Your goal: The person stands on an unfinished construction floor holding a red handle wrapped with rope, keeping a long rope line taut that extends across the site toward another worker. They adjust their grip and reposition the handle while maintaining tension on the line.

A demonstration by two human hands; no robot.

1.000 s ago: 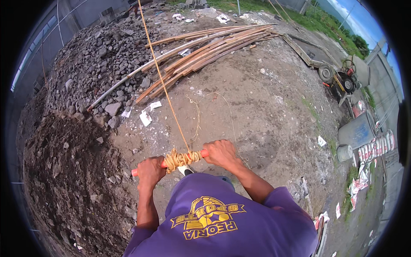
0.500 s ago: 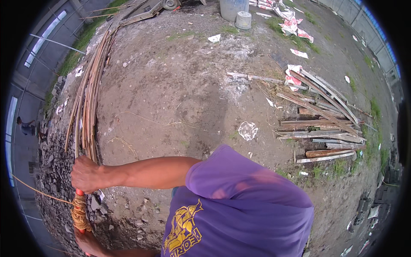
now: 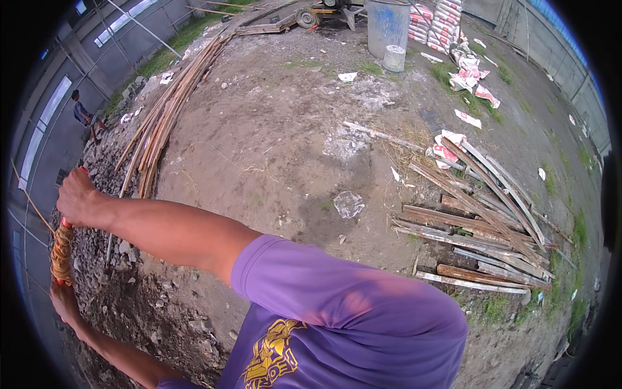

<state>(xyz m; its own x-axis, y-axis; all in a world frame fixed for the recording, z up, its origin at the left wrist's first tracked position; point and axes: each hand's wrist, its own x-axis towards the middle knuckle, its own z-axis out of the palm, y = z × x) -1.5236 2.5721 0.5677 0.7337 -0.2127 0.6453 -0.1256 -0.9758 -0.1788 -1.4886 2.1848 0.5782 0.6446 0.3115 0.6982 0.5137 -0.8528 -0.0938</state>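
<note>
At the far left, both my arms stretch out to a red rod (image 3: pixel 65 223) with yellow-brown cord (image 3: pixel 61 256) wound thickly round its middle. My right hand (image 3: pixel 79 196) is closed round the rod's upper end, and a bit of red shows above the fist. Below the winding, my left hand (image 3: pixel 63 300) grips the lower end, its fingers partly hidden. From the winding a single strand of cord runs up and left towards the grey wall. My right arm, in a purple sleeve, crosses the lower middle of the picture.
Long wooden strips (image 3: pixel 162 120) lie beyond my right hand, beside grey rubble (image 3: pixel 103 172). A person (image 3: pixel 84 113) stands by the wall. To the right are piled boards (image 3: pixel 479 227). A blue drum (image 3: pixel 387 29), a bucket (image 3: pixel 394 58) and stacked sacks (image 3: pixel 446 26) stand at the back.
Both hands have moved left and up with the corded rod. The view has shifted, so more of the wall, the person and the sacks shows.
</note>
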